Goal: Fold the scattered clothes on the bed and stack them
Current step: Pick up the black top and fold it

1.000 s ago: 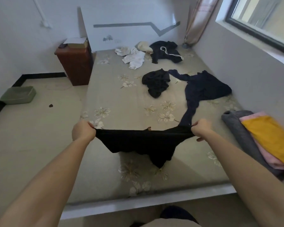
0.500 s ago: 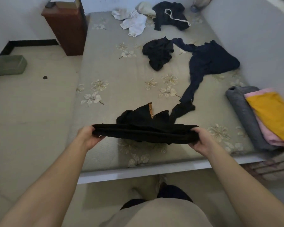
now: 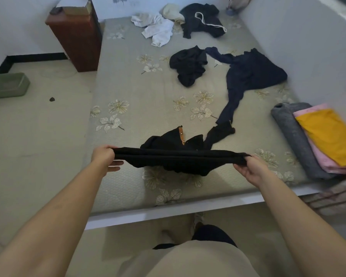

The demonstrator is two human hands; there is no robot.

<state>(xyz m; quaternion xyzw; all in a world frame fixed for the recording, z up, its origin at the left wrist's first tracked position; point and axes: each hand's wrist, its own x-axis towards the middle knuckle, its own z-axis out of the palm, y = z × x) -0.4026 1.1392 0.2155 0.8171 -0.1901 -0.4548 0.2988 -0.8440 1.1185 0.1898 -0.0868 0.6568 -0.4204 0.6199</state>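
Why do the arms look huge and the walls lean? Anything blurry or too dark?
Head view: the wide-angle lens stretches the forearms and tilts the right wall; head view, far right: the folded stack looks smeared; head view, centre: the black garment gripped by the left hand and right hand is so dark its folds barely show; the light is soft, without glare.

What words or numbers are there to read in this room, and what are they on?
No word or number here can be read.
The brown tag on the black garment: no letters show on it.
The papers on the cabinet: too blurred to tell if anything is written.
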